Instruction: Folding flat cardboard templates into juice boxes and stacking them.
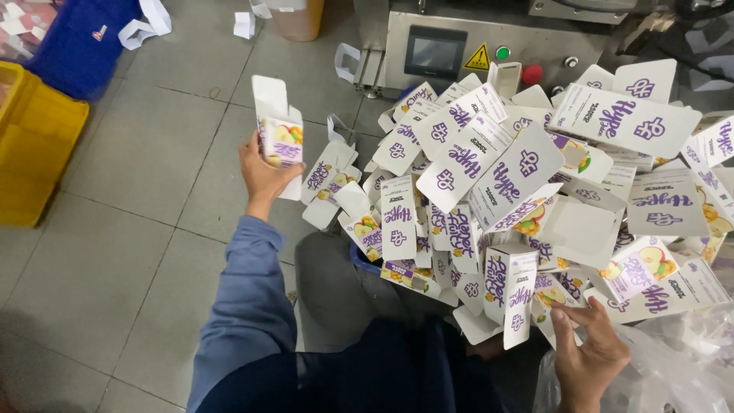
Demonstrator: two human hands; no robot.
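Observation:
My left hand (262, 170) is raised out to the left over the floor and holds a small white carton (278, 131) with purple lettering and a fruit picture, its top flap standing open. My right hand (587, 351) rests low at the right, fingers touching the near edge of a big heap of the same flat and folded cartons (520, 183). An upright folded carton (511, 291) stands just left of that hand. My blue sleeve (248, 298) runs down to the lower middle.
A grey machine (489, 46) with a dark screen, a green and a red button stands behind the heap. A yellow crate (34, 141) and a blue bin (80, 42) sit at the far left. Loose cartons lie on the grey tiled floor (153, 153). Clear plastic film (673, 367) lies at the lower right.

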